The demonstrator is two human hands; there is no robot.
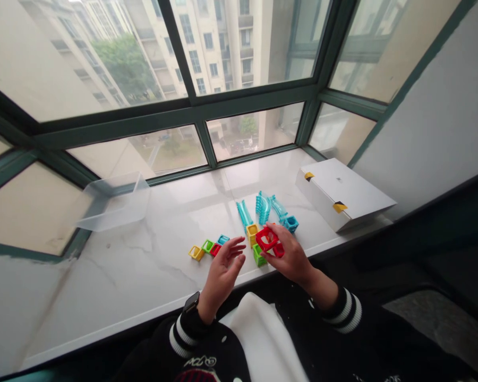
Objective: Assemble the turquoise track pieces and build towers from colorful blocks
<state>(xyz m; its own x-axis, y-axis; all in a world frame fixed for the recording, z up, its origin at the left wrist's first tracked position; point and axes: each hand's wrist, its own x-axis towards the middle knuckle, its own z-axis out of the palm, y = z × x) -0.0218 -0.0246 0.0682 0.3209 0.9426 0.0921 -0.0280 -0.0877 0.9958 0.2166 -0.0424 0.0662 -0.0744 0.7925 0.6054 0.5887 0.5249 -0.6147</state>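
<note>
My right hand (290,254) grips a red hollow block (266,239) between thumb and fingers, raised over the ledge. Beneath and around it stand a green block (258,255), a yellow block (252,233) and another red piece (279,250), partly hidden by the hand. With its fingers apart and nothing in it, my left hand (225,273) hovers left of these. Just beyond its fingertips lie a yellow frame piece (196,253), a green one (207,246), a red one (215,249) and a blue one (223,239).
Translucent blue track pieces (264,207) lie behind the blocks, with a blue block (290,224) at their right. A clear plastic bin (115,204) stands far left. A white box (344,191) sits at right. Windows (255,127) border the white ledge (143,265).
</note>
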